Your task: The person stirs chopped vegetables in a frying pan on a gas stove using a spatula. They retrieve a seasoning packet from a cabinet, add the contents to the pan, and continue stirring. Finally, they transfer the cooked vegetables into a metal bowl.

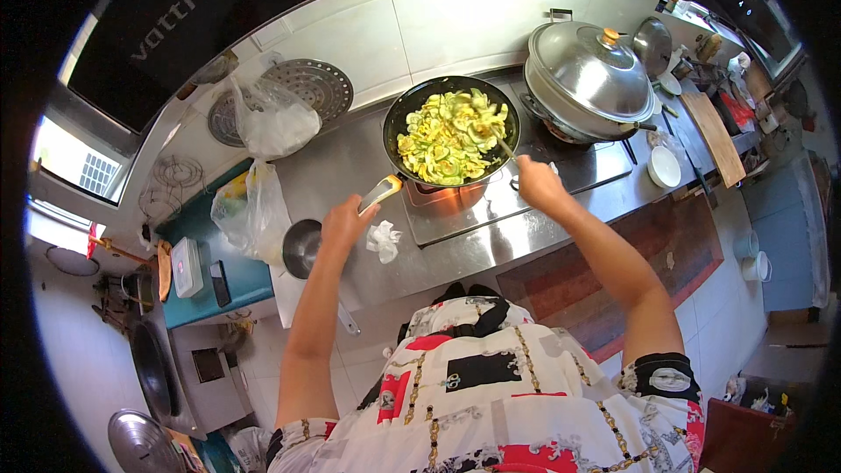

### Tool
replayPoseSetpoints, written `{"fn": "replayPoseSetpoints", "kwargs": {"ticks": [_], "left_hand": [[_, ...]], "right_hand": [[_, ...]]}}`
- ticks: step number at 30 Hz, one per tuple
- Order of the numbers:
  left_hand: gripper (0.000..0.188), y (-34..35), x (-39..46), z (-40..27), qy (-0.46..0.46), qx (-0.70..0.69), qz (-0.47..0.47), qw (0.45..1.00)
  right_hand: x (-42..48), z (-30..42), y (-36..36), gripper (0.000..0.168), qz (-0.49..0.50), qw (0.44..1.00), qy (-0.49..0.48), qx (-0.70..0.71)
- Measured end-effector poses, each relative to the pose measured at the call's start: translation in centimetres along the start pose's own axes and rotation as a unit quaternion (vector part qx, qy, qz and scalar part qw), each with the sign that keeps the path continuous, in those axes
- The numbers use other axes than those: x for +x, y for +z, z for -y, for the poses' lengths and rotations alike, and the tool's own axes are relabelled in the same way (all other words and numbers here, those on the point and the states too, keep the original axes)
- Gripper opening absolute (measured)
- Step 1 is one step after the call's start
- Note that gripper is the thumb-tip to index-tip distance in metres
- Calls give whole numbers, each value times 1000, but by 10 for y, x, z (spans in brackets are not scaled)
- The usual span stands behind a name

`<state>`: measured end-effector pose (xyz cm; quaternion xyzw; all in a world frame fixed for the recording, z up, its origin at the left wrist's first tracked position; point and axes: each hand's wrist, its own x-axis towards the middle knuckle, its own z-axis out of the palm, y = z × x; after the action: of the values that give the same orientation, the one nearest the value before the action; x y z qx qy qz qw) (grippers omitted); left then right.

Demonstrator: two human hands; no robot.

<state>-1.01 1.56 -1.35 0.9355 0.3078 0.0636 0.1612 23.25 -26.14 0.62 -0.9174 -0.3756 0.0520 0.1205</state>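
A black frying pan (390, 144) sits on the near burner, filled with sliced green squash mixed with yellow pieces that look like egg (450, 138). My left hand (346, 220) grips the pan's handle (381, 194), which is light with an orange-yellow collar. In my right hand (540, 185) is a utensil, its thin metal shaft (506, 146) reaching into the right side of the food. The utensil's head is blurred and partly buried among the slices, so its shape cannot be told. Below the pan, an orange glow shows on the steel cooktop.
Right of the pan stands a large lidded steel pot (585, 79). A white bowl (663, 166) and a wooden cutting board (713, 138) lie farther right. Crumpled tissue (384, 241), a small saucepan (302, 248) and plastic bags (253, 210) are on the left. A phone (220, 282) rests on the teal surface.
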Motion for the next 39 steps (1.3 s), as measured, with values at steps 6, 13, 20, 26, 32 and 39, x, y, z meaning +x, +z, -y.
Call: {"fn": "replayPoseSetpoints", "kwargs": {"ticks": [6,13,20,26,32,39], "left_hand": [[41,3,-3,1,18,-8,-8,1000],[42,-6,-6,-5,9,23,8,1000],[36,-3,-9,-2,19,20,-4,1000],[39,1,-43,-12,13,60,-141,988],[34,32,-130,-85,55,-26,-222,973],[26,133,-272,-143,-9,-193,77,978]], "right_hand": [[-60,31,7,40,13,989,-84,-119],[-107,23,-54,25,-41,991,-69,-109],[-51,2,-68,18,-216,966,-125,-63],[-59,6,-49,19,-116,989,-87,-40],[-79,-6,17,37,-79,982,-103,140],[-162,-76,29,35,129,811,108,561]]}}
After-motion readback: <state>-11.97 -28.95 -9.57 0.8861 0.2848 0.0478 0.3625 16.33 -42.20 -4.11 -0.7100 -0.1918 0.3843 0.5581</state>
